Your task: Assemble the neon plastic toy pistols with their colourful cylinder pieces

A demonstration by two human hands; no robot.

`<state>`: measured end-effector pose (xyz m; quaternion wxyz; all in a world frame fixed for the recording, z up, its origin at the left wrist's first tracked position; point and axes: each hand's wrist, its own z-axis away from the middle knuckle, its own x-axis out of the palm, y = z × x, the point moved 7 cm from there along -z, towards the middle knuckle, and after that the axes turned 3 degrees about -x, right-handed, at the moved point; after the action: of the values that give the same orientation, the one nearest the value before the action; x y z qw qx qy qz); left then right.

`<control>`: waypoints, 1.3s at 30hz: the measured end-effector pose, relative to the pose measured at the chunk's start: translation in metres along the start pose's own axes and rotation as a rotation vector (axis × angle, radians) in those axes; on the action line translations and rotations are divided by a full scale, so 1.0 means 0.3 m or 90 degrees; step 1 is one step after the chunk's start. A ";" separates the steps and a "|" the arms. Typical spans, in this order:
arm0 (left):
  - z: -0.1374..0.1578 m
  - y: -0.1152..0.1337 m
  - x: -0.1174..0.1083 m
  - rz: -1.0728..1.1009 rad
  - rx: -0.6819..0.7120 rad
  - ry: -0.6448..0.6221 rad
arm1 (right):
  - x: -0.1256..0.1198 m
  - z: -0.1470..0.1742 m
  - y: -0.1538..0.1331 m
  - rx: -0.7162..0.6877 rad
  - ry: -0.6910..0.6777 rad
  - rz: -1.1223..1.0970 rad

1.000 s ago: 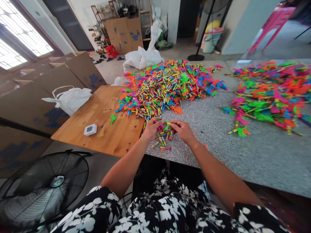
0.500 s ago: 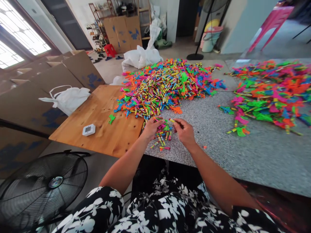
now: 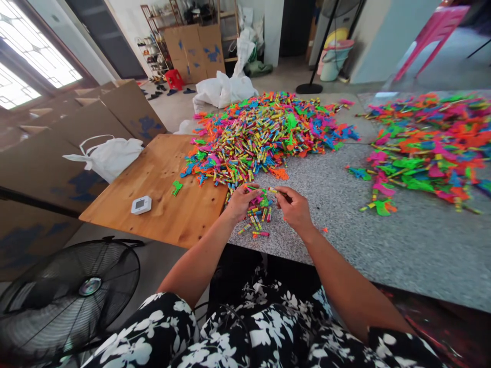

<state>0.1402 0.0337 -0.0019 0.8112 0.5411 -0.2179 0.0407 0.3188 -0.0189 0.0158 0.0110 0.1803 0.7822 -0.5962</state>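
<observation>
My right hand (image 3: 295,208) is closed, with thumb and fingertips pinching a small yellow-wrapped tube (image 3: 272,190) that points left. Facing it, my left hand (image 3: 240,201) has its fingers curled together; a bit of green shows at the fingertips, too small to make out. Between and below both hands lie several loose wrapped tubes (image 3: 256,223) and some green and pink plastic pieces (image 3: 263,199). Just beyond the hands rises a big heap of bright plastic pieces and wrapped tubes (image 3: 253,135).
A second heap of bright plastic pieces with tubes (image 3: 425,153) covers the right of the speckled tabletop (image 3: 345,220). On the wooden board (image 3: 169,163) lie a white timer (image 3: 141,205), a green plastic piece (image 3: 177,188) and a white bag (image 3: 111,156). A black fan (image 3: 90,286) stands lower left.
My right hand has shifted very slightly right with the tube still pinched. My left hand stays in nearly the same place.
</observation>
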 end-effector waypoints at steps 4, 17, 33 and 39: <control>-0.001 0.006 0.008 -0.022 0.005 -0.006 | 0.003 0.001 0.002 0.027 -0.028 -0.029; -0.060 -0.067 0.060 -0.076 -0.088 -0.017 | -0.061 0.009 0.075 0.112 -0.178 -0.085; -0.529 -0.001 0.238 -0.667 0.225 -0.003 | -0.166 0.033 0.246 0.190 -0.064 0.103; -0.413 0.095 0.093 -0.565 0.221 0.101 | 0.056 0.006 0.157 0.025 -0.256 0.396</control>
<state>0.1950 0.1519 -0.0059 0.6618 0.7047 0.1067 -0.2324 0.3166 -0.0055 -0.0325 0.3420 0.2888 0.6606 -0.6027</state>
